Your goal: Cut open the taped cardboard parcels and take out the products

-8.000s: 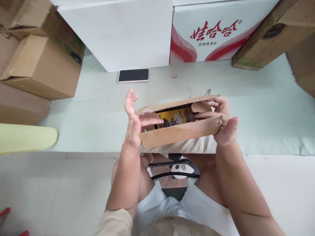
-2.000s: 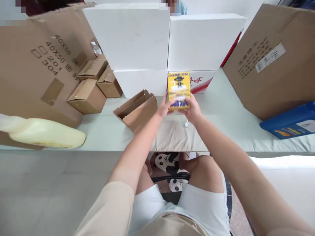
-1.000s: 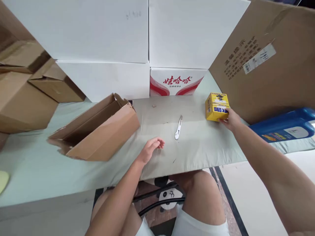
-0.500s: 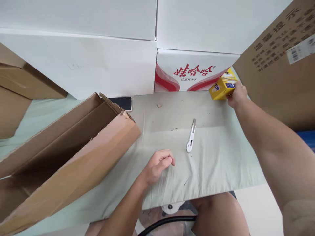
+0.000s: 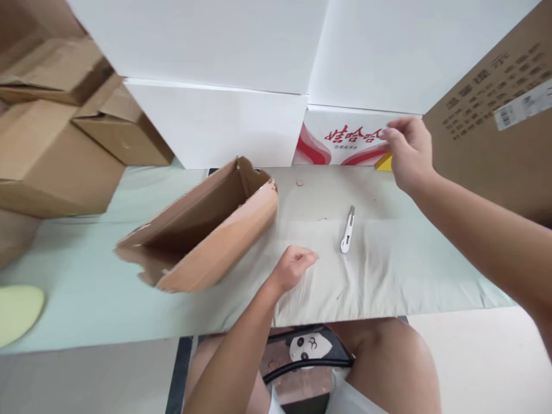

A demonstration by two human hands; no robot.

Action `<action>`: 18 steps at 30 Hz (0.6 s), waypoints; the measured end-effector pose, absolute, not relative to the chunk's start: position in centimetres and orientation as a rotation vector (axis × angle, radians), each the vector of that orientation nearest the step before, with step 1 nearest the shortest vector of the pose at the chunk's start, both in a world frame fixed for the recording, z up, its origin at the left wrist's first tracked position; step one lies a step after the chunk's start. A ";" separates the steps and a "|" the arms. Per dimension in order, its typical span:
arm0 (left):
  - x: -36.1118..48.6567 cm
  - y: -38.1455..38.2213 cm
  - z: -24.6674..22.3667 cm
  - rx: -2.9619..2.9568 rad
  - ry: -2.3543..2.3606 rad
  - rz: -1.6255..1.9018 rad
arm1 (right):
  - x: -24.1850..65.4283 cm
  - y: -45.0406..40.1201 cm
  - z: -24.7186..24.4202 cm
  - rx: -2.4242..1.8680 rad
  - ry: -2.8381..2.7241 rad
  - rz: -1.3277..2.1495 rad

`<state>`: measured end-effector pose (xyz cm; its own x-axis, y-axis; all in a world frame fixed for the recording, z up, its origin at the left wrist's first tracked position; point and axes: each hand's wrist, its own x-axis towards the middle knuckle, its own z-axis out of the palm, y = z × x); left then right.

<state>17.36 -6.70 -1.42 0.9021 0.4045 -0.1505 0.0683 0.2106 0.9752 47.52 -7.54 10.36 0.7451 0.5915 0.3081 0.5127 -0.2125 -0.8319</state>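
My right hand (image 5: 409,150) is raised over the back right of the table, its fingers curved and apart with nothing between them. Behind it shows only a corner of a small yellow box (image 5: 383,163); the hand hides the remainder. Loosely curled, my left hand (image 5: 294,268) rests near the front of the table and appears to hold nothing. To its right lies a white utility knife (image 5: 347,233) with the blade end pointing away. Left of that hand sits an open, narrow cardboard box (image 5: 222,247), set at a slant.
White boxes (image 5: 224,123) stack along the back, one with red print (image 5: 319,146). A large printed brown carton (image 5: 483,149) stands at the right. More cardboard boxes (image 5: 64,161) fill the far left. A pale green rounded object (image 5: 19,313) lies on the cloth-covered table (image 5: 99,276).
My right hand has let go of the yellow box and lifted away. The view has swung left, showing more boxes there. My left hand stays curled on the cloth.
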 end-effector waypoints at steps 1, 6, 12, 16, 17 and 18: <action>17.1 -6.8 -1.4 1.353 0.419 0.241 | 44.5 -6.8 11.8 -1.859 -0.986 0.200; 15.4 -7.1 -1.0 1.373 0.424 0.231 | 31.2 -1.4 15.8 -2.030 -1.425 0.629; 13.8 -6.7 -0.2 1.368 0.356 0.245 | 28.2 2.3 15.0 -2.437 -1.379 1.085; 13.6 -6.2 0.1 1.346 0.319 0.263 | 30.9 -1.4 14.2 -2.271 -0.946 1.121; 13.6 -6.1 0.2 1.342 0.316 0.266 | 31.7 -3.0 14.1 -2.195 -0.816 1.065; 13.7 -6.1 0.2 1.342 0.311 0.270 | 32.5 -5.0 14.0 -2.115 -0.690 0.990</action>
<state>13.69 -6.09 0.22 0.9283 0.3661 -0.0657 -0.0127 0.2077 0.9781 32.52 -4.96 14.00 0.5677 0.6975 -0.4373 0.1697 -0.6189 -0.7669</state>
